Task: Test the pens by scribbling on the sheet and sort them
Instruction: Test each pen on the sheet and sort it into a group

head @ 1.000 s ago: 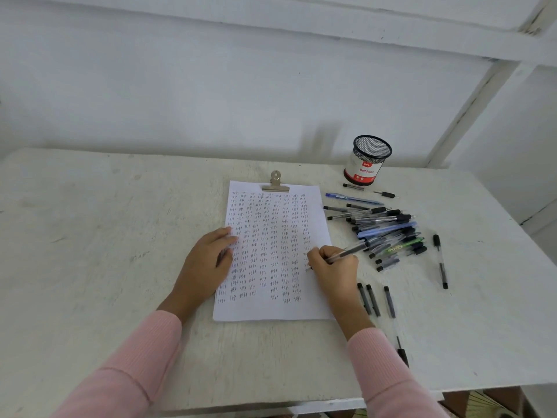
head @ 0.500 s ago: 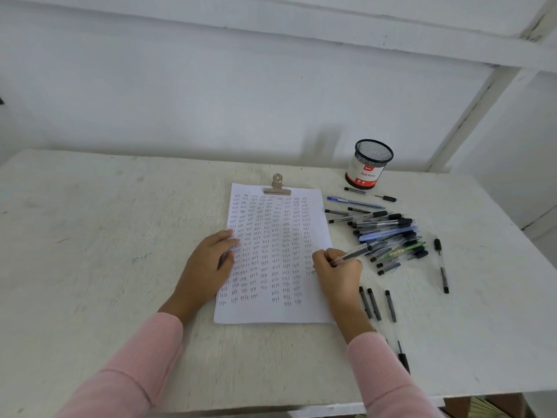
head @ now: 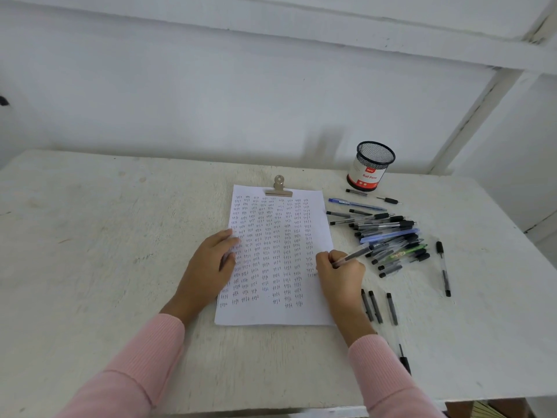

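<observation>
At mid-table, pressing the sheet [head: 271, 315] flat with the left hand [head: 208, 267]: fingers straight, palm down on the left edge, gripping nothing. Over at the right edge, pinching a pen [head: 352, 255] in the right hand [head: 340, 273], fingers curled round the barrel, tip down at the paper beside the last column of scribbles, barrel slanting up and away to the right. Crammed with small marks in columns from top to near the bottom, with only a bare strip below. Pinned at the top by a metal clip [head: 278, 188].

Just right of the sheet, a pile of pens [head: 388, 236], mostly black caps, with a green one and a pale blue one among them. Behind the pile, a blue pen [head: 355, 204] lying alone, and further back a mesh cup [head: 372, 165] standing upright near the wall. Beside the right wrist, three dark pens [head: 375, 306] side by side on the table [head: 90, 236]. Well off to the right, one more pen [head: 443, 268] by itself. Pink sleeves on both arms.
</observation>
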